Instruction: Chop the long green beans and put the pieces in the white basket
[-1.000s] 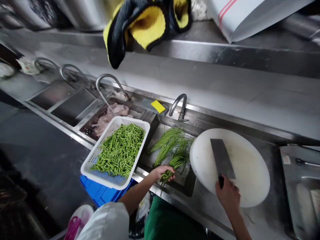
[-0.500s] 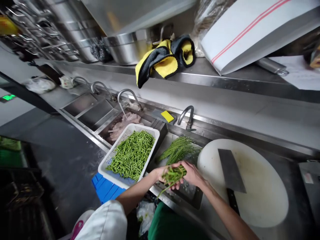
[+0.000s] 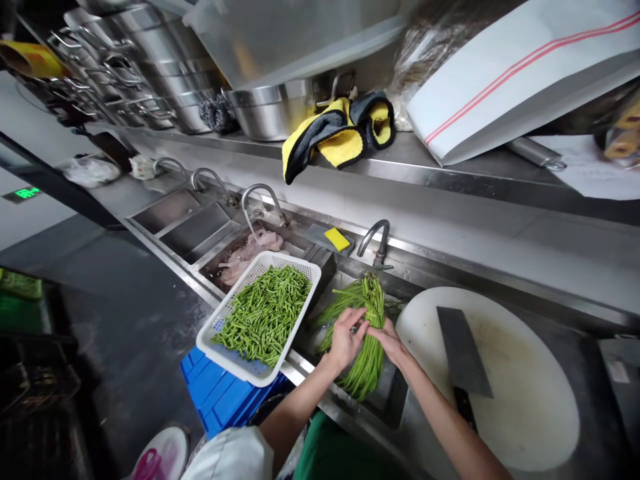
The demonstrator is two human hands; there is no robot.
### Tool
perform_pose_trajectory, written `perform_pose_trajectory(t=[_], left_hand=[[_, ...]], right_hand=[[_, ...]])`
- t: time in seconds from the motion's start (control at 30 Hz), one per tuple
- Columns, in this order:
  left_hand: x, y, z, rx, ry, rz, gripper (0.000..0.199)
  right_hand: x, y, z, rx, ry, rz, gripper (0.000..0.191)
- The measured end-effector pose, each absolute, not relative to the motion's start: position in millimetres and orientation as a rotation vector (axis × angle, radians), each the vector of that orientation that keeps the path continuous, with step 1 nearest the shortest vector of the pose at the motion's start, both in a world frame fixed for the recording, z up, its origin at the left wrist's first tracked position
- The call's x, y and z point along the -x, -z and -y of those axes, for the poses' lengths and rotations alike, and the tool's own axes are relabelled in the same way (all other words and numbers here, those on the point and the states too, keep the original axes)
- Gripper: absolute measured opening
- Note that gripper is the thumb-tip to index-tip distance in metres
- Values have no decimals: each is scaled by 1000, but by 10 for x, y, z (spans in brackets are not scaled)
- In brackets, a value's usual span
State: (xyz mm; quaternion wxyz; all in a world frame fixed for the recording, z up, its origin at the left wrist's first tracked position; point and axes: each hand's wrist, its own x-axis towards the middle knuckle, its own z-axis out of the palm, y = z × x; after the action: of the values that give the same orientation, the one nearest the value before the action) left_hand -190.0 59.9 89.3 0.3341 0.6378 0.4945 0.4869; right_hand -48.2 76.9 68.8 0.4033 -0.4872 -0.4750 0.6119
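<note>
Left hand (image 3: pixel 346 339) and right hand (image 3: pixel 389 339): fingers pinching the green bunch (image 3: pixel 366 367) mid-length, over the sink (image 3: pixel 399 399) | loose stalks (image 3: pixel 343 300) behind, left | right: cleaver (image 3: pixel 463 350) on round white board (image 3: pixel 533 380) | left: white basket (image 3: pixel 234 373), cut green pieces (image 3: pixel 265 313) inside | far: faucet (image 3: pixel 383 239), yellow sponge (image 3: pixel 337 239)

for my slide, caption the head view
Left hand and right hand hold a green stem bundle over the sink, near a basket.

At lower centre, the left hand (image 3: pixel 347 339) and right hand (image 3: pixel 389 339) are holding a green bunch (image 3: pixel 367 367); at lower right, a cleaver (image 3: pixel 461 350) is lying on a board (image 3: pixel 535 400).
</note>
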Motion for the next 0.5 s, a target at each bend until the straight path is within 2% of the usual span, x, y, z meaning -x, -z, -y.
perform_pose_trajectory(t=[0.2, 0.4, 0.5], left_hand=[[1874, -780, -626, -1971, -1367, -1269, 24], [2083, -710, -744, -2305, -995, -1250, 31], [2146, -695, -832, -2469, -767, -1200, 28]], right_hand=[[428, -776, -673, 1157, -1713, 1059, 43], [383, -750, -603, 1205, -1896, 960, 48], [394, -674, -593, 1280, -1913, 957, 46]])
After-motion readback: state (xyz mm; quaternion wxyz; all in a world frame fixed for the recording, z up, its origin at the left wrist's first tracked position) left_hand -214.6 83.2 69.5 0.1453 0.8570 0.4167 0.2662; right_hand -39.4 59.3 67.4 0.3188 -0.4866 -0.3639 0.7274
